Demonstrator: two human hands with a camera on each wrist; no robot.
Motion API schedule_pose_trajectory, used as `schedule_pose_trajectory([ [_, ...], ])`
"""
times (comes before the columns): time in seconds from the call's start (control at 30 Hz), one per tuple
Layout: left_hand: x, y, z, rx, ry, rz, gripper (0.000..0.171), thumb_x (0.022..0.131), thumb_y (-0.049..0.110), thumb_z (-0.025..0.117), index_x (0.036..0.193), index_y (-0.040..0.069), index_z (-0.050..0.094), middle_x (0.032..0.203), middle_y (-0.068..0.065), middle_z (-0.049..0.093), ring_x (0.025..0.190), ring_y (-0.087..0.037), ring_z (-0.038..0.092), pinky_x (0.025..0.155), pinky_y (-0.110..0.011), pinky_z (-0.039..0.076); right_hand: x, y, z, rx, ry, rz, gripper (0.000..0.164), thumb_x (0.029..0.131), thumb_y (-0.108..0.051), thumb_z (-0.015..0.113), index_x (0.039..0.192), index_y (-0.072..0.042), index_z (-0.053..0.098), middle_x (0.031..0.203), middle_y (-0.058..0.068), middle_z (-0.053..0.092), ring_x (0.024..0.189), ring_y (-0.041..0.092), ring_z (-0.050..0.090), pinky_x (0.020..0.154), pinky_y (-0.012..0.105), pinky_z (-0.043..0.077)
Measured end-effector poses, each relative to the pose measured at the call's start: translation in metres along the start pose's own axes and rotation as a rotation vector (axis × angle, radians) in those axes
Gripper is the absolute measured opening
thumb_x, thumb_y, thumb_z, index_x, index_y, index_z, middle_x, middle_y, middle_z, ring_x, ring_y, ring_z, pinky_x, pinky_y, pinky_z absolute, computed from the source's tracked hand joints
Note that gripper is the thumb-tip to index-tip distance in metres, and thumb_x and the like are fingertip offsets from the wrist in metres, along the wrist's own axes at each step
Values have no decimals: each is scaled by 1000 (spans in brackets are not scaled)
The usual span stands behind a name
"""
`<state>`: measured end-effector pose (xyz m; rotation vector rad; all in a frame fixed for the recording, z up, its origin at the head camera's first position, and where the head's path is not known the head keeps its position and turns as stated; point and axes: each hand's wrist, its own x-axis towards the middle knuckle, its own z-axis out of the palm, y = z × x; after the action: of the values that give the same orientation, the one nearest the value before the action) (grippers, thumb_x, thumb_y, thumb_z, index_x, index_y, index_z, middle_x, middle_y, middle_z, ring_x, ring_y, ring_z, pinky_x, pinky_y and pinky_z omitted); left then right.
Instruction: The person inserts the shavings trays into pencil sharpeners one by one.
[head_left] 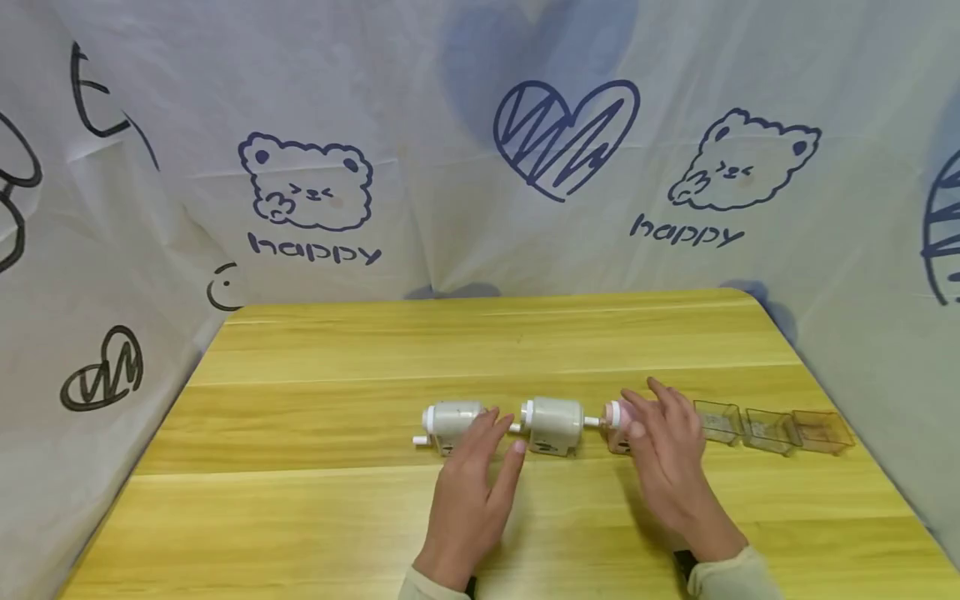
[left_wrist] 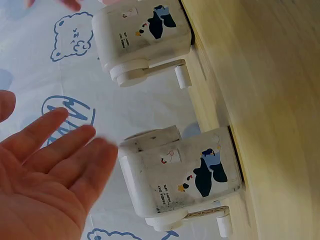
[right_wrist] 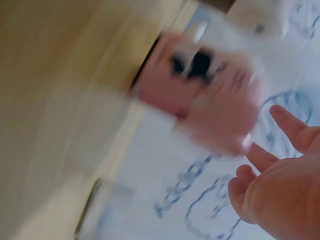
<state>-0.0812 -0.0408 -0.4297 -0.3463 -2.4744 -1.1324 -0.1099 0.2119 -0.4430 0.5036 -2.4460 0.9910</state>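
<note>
Three crank pencil sharpeners stand in a row on the table: a white left one [head_left: 453,414], a white middle one [head_left: 555,423] and a pink one [head_left: 618,428]. Each has a crank on its left side. My left hand [head_left: 468,492] hovers beside the left sharpener, fingers extended and holding nothing; the left wrist view has panda prints on both white bodies [left_wrist: 192,175]. Over the pink sharpener [right_wrist: 210,100], blurred in the right wrist view, my right hand [head_left: 671,458] hangs with spread fingers, fingertips right at its body and covering part of it.
Right of my right hand, three see-through drawers line up: a clear one [head_left: 717,422], another clear one [head_left: 768,431] and an orange-brown one [head_left: 822,432]. The wooden table [head_left: 300,517] ends at a hanging white cloth [head_left: 420,100] with drawn bears and hearts.
</note>
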Motion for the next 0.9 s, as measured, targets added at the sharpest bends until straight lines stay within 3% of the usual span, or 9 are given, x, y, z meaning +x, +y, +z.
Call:
schedule_pose_trajectory([
  [0.13,0,0,1,-26,5,34,37,99,41,48,117,15,66,117,0,66,106,-14,61,86,-33,49,0,22,-17,-78,40,82,39,100,-21,42,134,-5,50,145,25,33,133,48,18,97,70,9],
  [0.33,0,3,-1,-63,-81,27,34,98,40,50,103,14,71,95,4,69,75,0,59,61,-17,46,-4,48,-45,-213,-102,246,54,90,-22,54,138,-2,43,146,28,29,136,50,9,93,75,7],
  [0.47,0,3,-1,-81,-113,13,36,99,43,48,101,15,71,88,6,68,69,3,57,57,-14,43,-7,58,-56,-250,-164,286,58,87,-16,56,141,-2,39,146,29,28,137,50,6,91,76,6],
  [0.7,1,0,0,-85,-133,6,30,98,39,51,100,17,71,88,7,68,69,3,57,58,-15,45,-10,70,-62,-349,-273,413,70,87,-22,61,146,0,29,148,35,18,136,55,-4,94,75,0],
  [0.9,1,-2,1,-83,-178,-10,32,99,41,49,100,17,71,91,6,68,72,2,57,62,-21,48,-10,72,-62,-383,-370,460,71,87,-23,60,144,3,28,147,36,16,131,61,1,92,77,4],
])
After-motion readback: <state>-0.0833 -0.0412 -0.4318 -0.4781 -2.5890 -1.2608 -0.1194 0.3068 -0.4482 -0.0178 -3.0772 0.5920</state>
